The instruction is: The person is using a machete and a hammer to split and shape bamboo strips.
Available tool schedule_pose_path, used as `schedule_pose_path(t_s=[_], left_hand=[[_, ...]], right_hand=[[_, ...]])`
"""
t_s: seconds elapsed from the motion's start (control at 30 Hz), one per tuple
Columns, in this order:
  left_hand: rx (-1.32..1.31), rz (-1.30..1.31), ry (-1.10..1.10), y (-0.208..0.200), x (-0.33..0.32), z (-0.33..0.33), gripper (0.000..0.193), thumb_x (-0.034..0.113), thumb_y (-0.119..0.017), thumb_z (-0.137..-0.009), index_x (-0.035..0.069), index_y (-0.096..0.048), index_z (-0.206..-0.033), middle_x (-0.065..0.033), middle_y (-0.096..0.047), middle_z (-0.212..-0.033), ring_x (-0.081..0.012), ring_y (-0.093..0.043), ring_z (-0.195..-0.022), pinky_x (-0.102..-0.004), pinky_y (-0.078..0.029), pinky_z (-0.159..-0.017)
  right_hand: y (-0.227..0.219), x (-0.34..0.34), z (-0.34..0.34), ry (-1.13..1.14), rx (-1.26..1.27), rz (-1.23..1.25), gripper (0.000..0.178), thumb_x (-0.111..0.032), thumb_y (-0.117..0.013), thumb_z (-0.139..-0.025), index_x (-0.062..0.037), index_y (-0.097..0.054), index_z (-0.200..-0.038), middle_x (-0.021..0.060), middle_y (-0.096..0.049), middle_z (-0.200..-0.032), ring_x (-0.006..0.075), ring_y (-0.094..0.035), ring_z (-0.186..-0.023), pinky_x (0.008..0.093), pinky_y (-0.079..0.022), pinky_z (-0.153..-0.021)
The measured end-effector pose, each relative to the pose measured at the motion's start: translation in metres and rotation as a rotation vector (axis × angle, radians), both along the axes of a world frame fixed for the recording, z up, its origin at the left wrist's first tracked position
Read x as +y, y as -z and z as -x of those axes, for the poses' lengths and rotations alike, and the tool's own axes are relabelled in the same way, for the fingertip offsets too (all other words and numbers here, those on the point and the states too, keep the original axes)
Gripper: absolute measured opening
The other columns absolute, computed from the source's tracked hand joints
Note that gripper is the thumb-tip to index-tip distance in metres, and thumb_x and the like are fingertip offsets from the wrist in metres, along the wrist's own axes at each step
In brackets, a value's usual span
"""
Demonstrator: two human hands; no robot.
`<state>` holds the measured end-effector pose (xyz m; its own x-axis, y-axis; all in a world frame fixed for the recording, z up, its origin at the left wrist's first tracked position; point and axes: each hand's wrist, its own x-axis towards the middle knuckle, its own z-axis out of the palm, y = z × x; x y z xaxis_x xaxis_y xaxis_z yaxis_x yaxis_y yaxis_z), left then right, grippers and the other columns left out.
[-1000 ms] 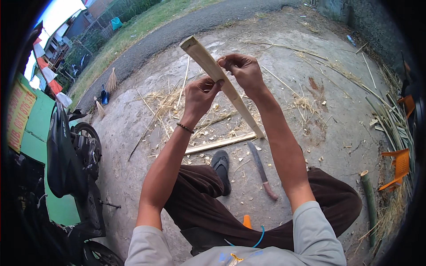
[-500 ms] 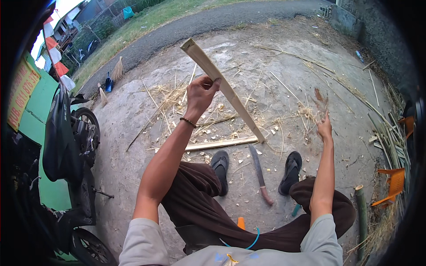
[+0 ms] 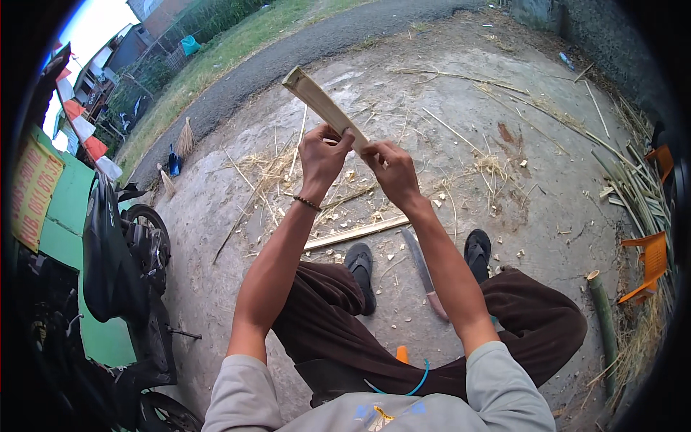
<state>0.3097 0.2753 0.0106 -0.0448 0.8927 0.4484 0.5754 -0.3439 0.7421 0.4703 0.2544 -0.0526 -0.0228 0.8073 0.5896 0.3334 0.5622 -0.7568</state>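
A split bamboo slat (image 3: 317, 101) slants up and away in front of me, its upper end toward the far left. My left hand (image 3: 326, 155) is closed round it, thumb on its face. Just beside it, my right hand (image 3: 392, 171) pinches the slat's edge with its fingertips. The slat's lower part is hidden behind my right hand and forearm. A second bamboo slat (image 3: 360, 232) lies on the ground beyond my feet. Between my sandals a machete (image 3: 417, 258) with a brown handle rests on the concrete, partly covered by my right forearm.
Shavings and thin strips (image 3: 266, 169) litter the concrete. A motorbike (image 3: 119, 259) stands at left, with a broom (image 3: 186, 140) beyond it. At right are a green bamboo pole (image 3: 603, 324), a pile of strips (image 3: 633, 194) and an orange plastic piece (image 3: 648, 268).
My right hand has come in from the far right to grip the slat beside my left hand. The left hand keeps its hold. The view has shifted slightly.
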Motion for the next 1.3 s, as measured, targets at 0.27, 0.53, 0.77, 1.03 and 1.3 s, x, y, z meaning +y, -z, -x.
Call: schedule_pose_path(t_s=[0.27,0.53,0.77,1.03,1.3], left_hand=[[0.002,0.042,-0.118,0.004,0.005,0.029,0.026,0.020,-0.075,-0.086,-0.004,-0.067,-0.096,-0.0127,-0.072,-0.076,-0.0168,-0.072,-0.066,-0.0257,-0.058,-0.058],[-0.124,0.181,-0.135,0.009,0.019,0.047,0.030,0.023,-0.069,-0.087,0.004,-0.062,-0.109,-0.0098,-0.070,-0.075,-0.0189,-0.072,-0.068,-0.0328,-0.056,-0.065],[-0.107,0.206,-0.107,0.000,0.007,0.029,0.031,0.015,-0.064,-0.092,0.001,-0.059,-0.120,-0.0109,-0.065,-0.084,-0.0188,-0.071,-0.067,-0.0285,-0.061,-0.059],[-0.373,0.312,0.068,-0.009,-0.007,0.024,0.032,0.017,-0.073,-0.089,-0.004,-0.057,-0.106,-0.0159,-0.070,-0.082,-0.0198,-0.073,-0.070,-0.0271,-0.063,-0.061],[-0.397,0.330,0.130,-0.010,-0.008,0.041,0.045,0.024,-0.080,-0.084,-0.005,-0.055,-0.109,-0.0174,-0.069,-0.088,-0.0238,-0.073,-0.082,-0.0283,-0.064,-0.071]], right_hand=[[0.077,-0.012,-0.059,0.070,0.128,0.215,0.014,0.005,-0.061,-0.087,-0.0023,-0.072,-0.092,0.0095,-0.071,-0.090,0.0201,-0.071,-0.081,0.0294,-0.057,-0.072],[0.202,-0.035,-0.151,0.135,-0.362,0.735,0.035,-0.026,-0.073,-0.087,-0.0015,-0.069,-0.113,0.0176,-0.073,-0.095,0.0233,-0.071,-0.087,0.0337,-0.055,-0.078],[0.067,-0.020,-0.011,0.054,-0.055,0.215,0.049,-0.029,-0.081,-0.081,-0.0071,-0.063,-0.121,0.0111,-0.064,-0.100,0.0222,-0.064,-0.084,0.0345,-0.054,-0.072],[0.062,0.000,0.023,0.100,0.241,0.190,0.014,-0.017,-0.073,-0.089,-0.0048,-0.074,-0.096,0.0079,-0.065,-0.093,0.0178,-0.066,-0.075,0.0324,-0.054,-0.066],[0.118,0.035,-0.051,0.176,0.228,0.375,0.008,-0.011,-0.068,-0.092,-0.0045,-0.073,-0.092,0.0024,-0.068,-0.071,0.0078,-0.058,-0.062,0.0255,-0.046,-0.058]])
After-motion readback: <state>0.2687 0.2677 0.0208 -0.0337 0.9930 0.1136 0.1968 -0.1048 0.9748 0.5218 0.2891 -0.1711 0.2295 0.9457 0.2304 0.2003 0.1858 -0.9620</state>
